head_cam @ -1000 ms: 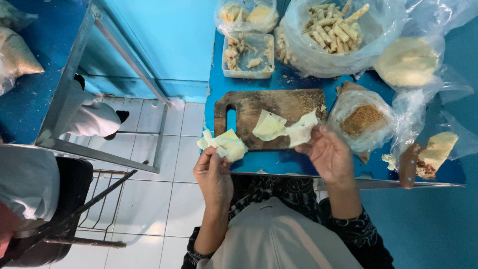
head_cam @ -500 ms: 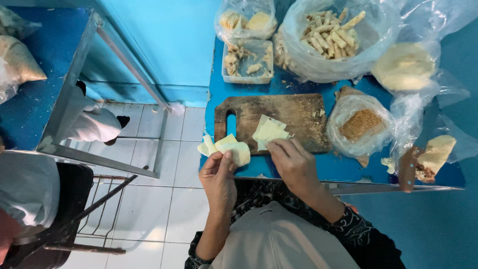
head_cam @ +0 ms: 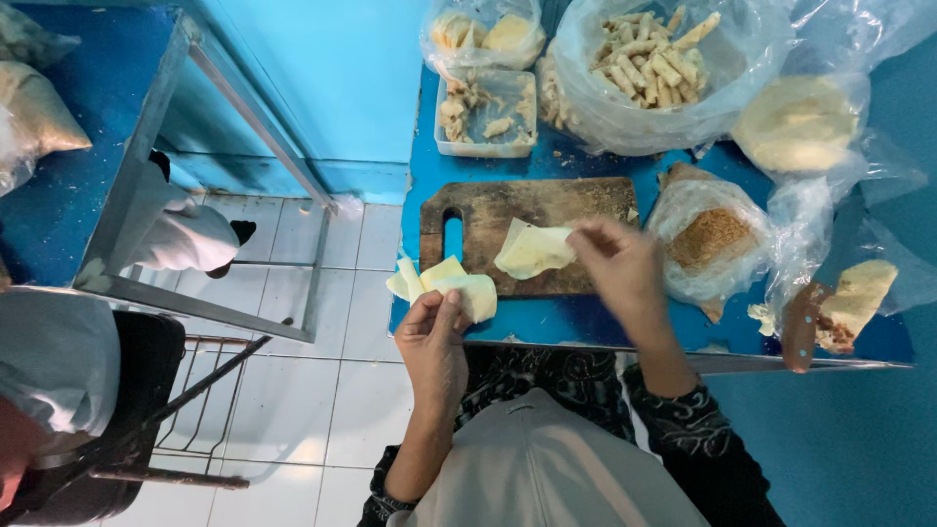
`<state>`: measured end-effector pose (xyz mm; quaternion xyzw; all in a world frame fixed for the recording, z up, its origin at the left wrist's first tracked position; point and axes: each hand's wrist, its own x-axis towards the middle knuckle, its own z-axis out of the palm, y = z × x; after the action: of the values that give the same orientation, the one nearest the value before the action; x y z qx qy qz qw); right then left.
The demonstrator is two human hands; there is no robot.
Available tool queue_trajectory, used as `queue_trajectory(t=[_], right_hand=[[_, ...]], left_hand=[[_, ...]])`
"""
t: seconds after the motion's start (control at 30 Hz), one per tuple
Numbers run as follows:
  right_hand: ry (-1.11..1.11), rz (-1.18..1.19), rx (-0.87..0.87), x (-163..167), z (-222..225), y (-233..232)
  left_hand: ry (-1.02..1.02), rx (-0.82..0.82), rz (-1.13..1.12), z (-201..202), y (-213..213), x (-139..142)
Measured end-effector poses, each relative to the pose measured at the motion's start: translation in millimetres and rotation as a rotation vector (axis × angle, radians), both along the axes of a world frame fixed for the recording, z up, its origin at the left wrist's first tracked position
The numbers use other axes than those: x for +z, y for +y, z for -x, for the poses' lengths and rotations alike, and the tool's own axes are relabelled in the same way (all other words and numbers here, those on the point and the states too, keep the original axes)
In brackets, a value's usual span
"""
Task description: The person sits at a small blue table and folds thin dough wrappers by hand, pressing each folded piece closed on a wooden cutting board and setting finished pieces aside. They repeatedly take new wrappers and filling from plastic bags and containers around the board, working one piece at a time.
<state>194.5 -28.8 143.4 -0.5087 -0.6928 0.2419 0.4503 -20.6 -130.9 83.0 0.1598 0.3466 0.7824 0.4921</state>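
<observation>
Overhead view of a blue counter (head_cam: 547, 322) with a person seated at its near edge. The left hand (head_cam: 432, 337) is closed around a small stack of pale yellow wrapper sheets (head_cam: 444, 286), held just over the near-left corner of the counter, partly past its edge. The right hand (head_cam: 617, 265) pinches one edge of a single wrapper sheet (head_cam: 532, 251) between its fingertips; the sheet lies on the near half of a worn wooden cutting board (head_cam: 532, 210), which sits toward the left side of the counter with its handle slot facing left. Beyond the board, at the far edge, stand a clear rectangular container (head_cam: 485, 115) holding scraps of filling and, just behind it, a small plastic bag (head_cam: 480, 29) of pale contents. To the right of these, a large clear bag (head_cam: 664, 68) holds many rolled, stick-shaped pieces. Near the far-right corner lies a bagged stack of round wrappers (head_cam: 795, 122). Just right of the board, an open bag of brown crumbs (head_cam: 711, 239) rests on the counter, close to the right hand. At the near-right corner lies a further torn piece of wrapper in plastic (head_cam: 854, 303). Left of the counter, across a white tiled floor (head_cam: 322, 390), stands a second blue counter with a metal frame (head_cam: 146, 156), where another person's sleeve (head_cam: 54, 356) shows.
</observation>
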Motion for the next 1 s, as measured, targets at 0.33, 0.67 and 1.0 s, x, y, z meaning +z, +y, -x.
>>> queue_trajectory(t=[0.33, 0.67, 1.0], right_hand=[[-0.555, -0.520, 0.077, 9.0, 32.3, -35.7], [-0.427, -0.506, -0.101, 41.1, 19.6, -3.5], [-0.639, -0.609, 0.124, 24.7, 48.0, -44.4]], left_hand=[[0.002, -0.028, -0.024, 0.8, -0.5, 2.5], [-0.001, -0.024, -0.014, 2.9, -2.2, 6.5], [0.004, -0.020, -0.006, 7.2, -2.3, 0.5]])
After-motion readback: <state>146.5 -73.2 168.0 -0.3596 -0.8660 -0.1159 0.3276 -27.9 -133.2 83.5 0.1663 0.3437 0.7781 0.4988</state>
